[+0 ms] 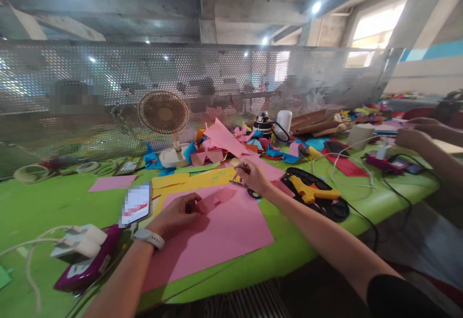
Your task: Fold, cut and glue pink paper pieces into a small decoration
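My left hand (181, 213), with a white watch on its wrist, rests over a large pink sheet (217, 238). Its thumb and fingers pinch a small folded piece of pink paper (217, 201), which stretches toward the right. Higher up, the fingers of my right hand (251, 177) are drawn together just above a pair of scissors (254, 193) with black handles. Part of the scissors is hidden by this hand, and I cannot tell whether the fingers grip them. Yellow sheets (171, 181) lie beyond the pink one.
A glue gun (311, 191) lies on a black tray at right. Behind are a fan (164, 115), paper scraps (224, 144) and a bottle (263, 125). A phone (136, 203) and purple power strip (88, 265) stand left. Another person's arm (427, 139) reaches in at right.
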The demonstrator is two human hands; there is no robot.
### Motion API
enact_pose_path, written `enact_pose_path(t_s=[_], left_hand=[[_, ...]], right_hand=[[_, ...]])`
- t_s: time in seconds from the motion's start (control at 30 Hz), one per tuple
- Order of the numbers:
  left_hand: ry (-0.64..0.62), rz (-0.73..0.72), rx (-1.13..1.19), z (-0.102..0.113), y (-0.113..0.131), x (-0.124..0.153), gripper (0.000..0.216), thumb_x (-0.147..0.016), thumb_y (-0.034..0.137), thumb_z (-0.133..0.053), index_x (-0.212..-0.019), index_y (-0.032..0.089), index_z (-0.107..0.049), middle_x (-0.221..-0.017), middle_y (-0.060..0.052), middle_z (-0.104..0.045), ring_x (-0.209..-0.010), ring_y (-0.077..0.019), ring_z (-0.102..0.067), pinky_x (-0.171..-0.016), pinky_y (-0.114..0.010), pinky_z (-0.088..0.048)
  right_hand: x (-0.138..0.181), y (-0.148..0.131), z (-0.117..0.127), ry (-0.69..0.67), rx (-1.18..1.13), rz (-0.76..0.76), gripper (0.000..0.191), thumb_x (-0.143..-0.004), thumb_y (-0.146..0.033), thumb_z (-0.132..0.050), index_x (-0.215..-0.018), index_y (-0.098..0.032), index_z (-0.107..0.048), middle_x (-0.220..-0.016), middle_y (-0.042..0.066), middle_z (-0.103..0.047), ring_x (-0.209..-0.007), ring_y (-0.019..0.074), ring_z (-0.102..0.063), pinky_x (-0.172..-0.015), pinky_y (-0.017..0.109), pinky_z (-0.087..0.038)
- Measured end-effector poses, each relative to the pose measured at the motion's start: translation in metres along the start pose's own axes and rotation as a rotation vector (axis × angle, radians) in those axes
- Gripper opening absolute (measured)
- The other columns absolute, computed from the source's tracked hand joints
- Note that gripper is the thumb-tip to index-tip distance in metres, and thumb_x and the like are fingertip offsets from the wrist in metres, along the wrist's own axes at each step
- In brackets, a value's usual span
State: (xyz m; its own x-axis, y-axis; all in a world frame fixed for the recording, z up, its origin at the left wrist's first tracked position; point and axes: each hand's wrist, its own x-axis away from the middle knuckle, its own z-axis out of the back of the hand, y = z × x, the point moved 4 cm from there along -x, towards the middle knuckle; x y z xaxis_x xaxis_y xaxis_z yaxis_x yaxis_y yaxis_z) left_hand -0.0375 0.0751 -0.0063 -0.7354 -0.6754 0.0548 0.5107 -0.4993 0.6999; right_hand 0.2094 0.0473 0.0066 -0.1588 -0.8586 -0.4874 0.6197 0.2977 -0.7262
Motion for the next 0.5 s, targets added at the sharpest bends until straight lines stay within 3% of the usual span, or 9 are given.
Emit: enact_pose_path(t_s=[0.13, 0.33, 0.5], left_hand=[[0.010, -0.005, 0.005, 0.0004, -0.0010, -0.0004, 0.022, -0.067, 0.028, -0.056, -0.085, 0.017, -0.056, -0.065, 0.002, -0.049, -0.059, -0.0125, -0.044, -0.052, -0.022, -0.031], [-0.011, -0.034, 0.021, 0.0002, 0.0019, 0.0011, 0.022, -0.066, 0.023, -0.055, -0.087, 0.016, -0.056, -0.068, 0.002, -0.052, -0.061, -0.0122, -0.046, -0.054, -0.022, -0.032], [0.011, -0.033, 0.004, -0.0004, 0.0001, 0.0015, 0.024, -0.064, 0.022, -0.057, -0.088, 0.015, -0.056, -0.067, 0.002, -0.051, -0.060, -0.0119, -0.046, -0.054, -0.022, -0.032]], right_hand=[[0.0011, -0.0007, 0.0010, -0.041, 0.075, -0.026, 0.026, -0.085, -0.040, -0.043, -0.081, -0.018, -0.055, -0.056, -0.002, -0.060, -0.044, 0.0105, -0.054, -0.046, 0.020, -0.037], [0.0032, -0.0011, 0.0040, -0.056, 0.170, -0.027, 0.026, -0.083, -0.038, -0.046, -0.074, -0.018, -0.060, -0.060, 0.001, -0.061, -0.057, 0.0141, -0.056, -0.053, 0.022, -0.034], [0.0047, 0.0007, 0.0005, -0.086, 0.157, -0.003, 0.031, -0.085, -0.041, -0.043, -0.080, -0.017, -0.062, -0.057, 0.000, -0.059, -0.053, 0.0133, -0.055, -0.051, 0.021, -0.033]])
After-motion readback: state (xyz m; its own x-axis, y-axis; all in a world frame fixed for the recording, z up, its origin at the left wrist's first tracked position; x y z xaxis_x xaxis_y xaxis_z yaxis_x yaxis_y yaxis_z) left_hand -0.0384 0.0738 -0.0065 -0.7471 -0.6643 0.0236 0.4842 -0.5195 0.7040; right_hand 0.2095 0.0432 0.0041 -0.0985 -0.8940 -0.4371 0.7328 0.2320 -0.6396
